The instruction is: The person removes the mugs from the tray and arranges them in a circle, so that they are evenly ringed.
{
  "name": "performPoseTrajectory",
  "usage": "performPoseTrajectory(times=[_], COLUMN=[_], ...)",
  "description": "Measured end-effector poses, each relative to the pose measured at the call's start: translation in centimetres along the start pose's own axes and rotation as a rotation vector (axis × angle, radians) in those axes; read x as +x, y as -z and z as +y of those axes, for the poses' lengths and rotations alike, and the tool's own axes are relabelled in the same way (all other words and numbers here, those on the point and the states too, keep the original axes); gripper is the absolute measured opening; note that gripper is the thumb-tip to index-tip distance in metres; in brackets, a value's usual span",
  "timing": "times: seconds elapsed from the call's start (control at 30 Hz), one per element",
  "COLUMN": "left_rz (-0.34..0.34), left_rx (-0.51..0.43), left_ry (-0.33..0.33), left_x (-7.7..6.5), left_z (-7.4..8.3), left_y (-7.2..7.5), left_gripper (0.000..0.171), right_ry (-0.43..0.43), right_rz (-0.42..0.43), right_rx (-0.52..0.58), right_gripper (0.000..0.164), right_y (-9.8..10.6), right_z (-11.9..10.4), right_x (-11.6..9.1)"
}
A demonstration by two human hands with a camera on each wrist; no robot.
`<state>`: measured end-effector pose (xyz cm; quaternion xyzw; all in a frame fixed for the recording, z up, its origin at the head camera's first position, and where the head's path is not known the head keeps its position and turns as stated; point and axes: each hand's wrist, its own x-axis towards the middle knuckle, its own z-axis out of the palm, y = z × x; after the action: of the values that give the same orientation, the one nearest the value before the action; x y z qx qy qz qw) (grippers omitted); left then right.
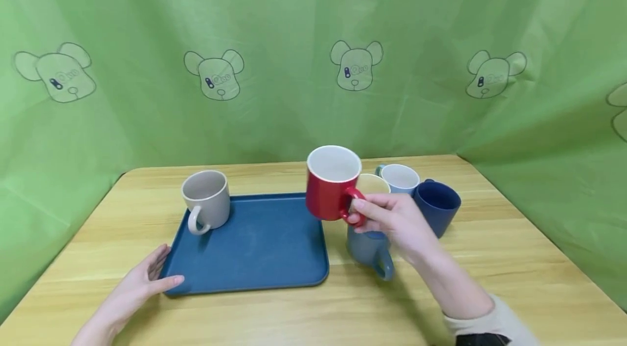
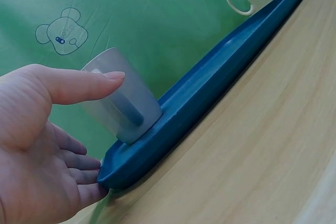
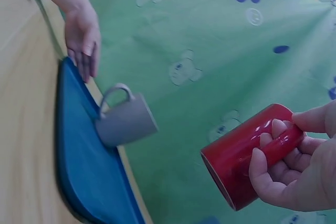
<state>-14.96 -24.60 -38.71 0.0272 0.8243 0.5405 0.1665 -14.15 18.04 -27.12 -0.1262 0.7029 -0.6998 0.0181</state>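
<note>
My right hand grips a red mug with a white inside by its handle. The mug is raised upright just beyond the right edge of a dark blue tray. In the right wrist view, fingers and thumb wrap the handle of the red mug. At the tray's near left corner is my left hand, its fingers extended along the outside edge and its thumb above the rim. A light grey mug stands on the tray's far left part, handle toward me.
Right of the tray stand a grey-blue mug, partly hidden cream-coloured mug, light blue mug with white inside and navy mug. A green curtain hangs behind the wooden table.
</note>
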Motion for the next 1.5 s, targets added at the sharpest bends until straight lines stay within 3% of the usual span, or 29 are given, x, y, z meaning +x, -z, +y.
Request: performPoseTrajectory(times=[0.07,0.27,0.47,0.63,0.83,1.07,1.3,1.5], left_rz=[-0.001,-0.01,0.0,-0.005,-0.016,-0.012,-0.016,-0.01], left_rx=[0.002,-0.021,-0.009,-0.012,-0.01,-0.011,-0.01,-0.006], left_ry=[-0.005,-0.013,-0.008,0.007,0.021,0.025,0.034,0.041], left_x=[0.1,0.4,0.1,-0.1,-0.1,0.0,-0.1,0.0], left_z=[0.2,0.4,-0.1,-0.3,-0.4,-0.3,-0.2,-0.1], left_y=[0.0,0.0,0.0,0.1,0.0,0.1,0.2,0.1], left_gripper=[0.093,0.093,0.093,0.093,0.093,0.093,0.094,0.094], right_ry=[0.041,0.15,0.213,0.21,0.146,0.076,0.044,-0.048], right_rz=[-0.007,-0.039,-0.035,0.019,0.063,0.064,0.086,0.118], right_rx=[0.037,0.162,0.19,0.14,0.082,0.098,0.169,0.157], right_gripper=[0.016,0.029,0.034,0.037,0.036,0.04,0.042,0.04], right_y=[1.3,5.4,9.2,12.3,15.3,16.8,16.7,16.7], right_z=[-0.2,-0.3,0.1,0.6,1.7,3.6,5.9,7.2], right_x=[-0.6,-2.4,-4.6,-6.7,-9.0,-10.7,-11.6,-11.8])
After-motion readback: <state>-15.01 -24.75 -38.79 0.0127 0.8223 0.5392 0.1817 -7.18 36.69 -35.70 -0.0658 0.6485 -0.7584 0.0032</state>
